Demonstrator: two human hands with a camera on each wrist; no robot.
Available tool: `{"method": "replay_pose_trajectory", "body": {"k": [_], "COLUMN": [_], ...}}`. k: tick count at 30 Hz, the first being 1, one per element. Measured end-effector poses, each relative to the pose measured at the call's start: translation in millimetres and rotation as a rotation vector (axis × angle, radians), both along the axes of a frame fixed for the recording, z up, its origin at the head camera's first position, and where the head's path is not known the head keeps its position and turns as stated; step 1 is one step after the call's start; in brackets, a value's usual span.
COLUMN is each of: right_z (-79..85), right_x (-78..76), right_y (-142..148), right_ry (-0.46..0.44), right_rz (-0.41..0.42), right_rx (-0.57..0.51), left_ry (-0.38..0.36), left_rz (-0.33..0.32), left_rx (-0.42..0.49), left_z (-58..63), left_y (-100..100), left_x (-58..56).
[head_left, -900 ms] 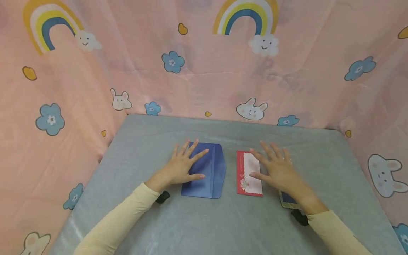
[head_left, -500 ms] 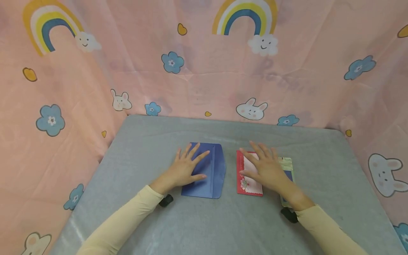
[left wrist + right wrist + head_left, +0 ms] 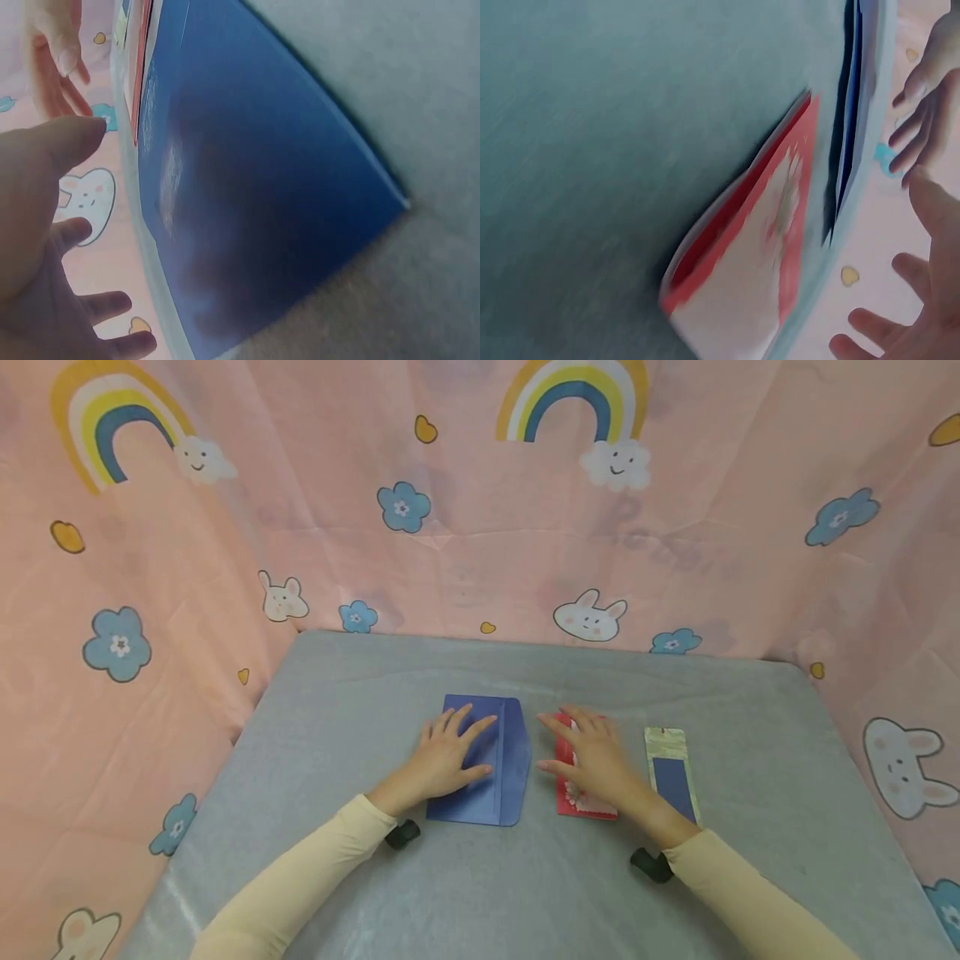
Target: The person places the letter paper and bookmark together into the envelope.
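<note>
A blue envelope lies flat on the table, its flap unfolded toward the right. Above it hovers my left hand, fingers spread and holding nothing; the left wrist view shows a gap between the fingers and the blue paper. To the right lies a folded red card with a white panel and a flower print. My right hand hangs over this card with spread fingers, apart from it in the right wrist view, where the card's two leaves stand slightly parted. The right hand hides much of the card's upper part.
A pale gold-green strip with a dark blue panel lies right of the red card, partly behind the right forearm. Grey cloth covers the table. A pink printed curtain encloses its back and sides.
My right hand has moved left, from beside the strip to over the red card, uncovering more of the strip. The left hand has shifted slightly right above the envelope.
</note>
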State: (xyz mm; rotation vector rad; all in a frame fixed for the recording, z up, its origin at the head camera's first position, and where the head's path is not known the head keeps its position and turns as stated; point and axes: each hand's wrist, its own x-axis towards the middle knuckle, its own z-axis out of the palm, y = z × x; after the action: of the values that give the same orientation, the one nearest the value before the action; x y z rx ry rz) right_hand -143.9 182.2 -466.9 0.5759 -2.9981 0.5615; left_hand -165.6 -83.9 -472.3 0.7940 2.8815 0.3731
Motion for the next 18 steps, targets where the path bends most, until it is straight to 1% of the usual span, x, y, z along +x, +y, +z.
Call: {"method": "replay_pose_trajectory", "body": {"k": [5, 8, 12, 18], "right_z": [-1.0, -2.7, -5.8, -10.3], "right_x": [-1.6, -3.5, -6.9, -12.9], "right_y": [-12, -18, -26, -34], "right_ry": [-0.071, -0.08, -0.078, -0.116], "right_rz": [-0.021, -0.024, -0.017, -0.034], "right_rx": [-0.107, -0.148, -0.174, -0.207], "left_ry": [-0.019, -0.026, -0.037, -0.071], "left_rz": [0.008, 0.01, 0.02, 0.068], "left_rx": [0.008, 0.004, 0.002, 0.016], "left_z": [-3.4, -6.3, -9.6, -11.6], "left_y": [4, 7, 11, 16], "left_x": [-1.9, -3.6, -5.4, -7.3]}}
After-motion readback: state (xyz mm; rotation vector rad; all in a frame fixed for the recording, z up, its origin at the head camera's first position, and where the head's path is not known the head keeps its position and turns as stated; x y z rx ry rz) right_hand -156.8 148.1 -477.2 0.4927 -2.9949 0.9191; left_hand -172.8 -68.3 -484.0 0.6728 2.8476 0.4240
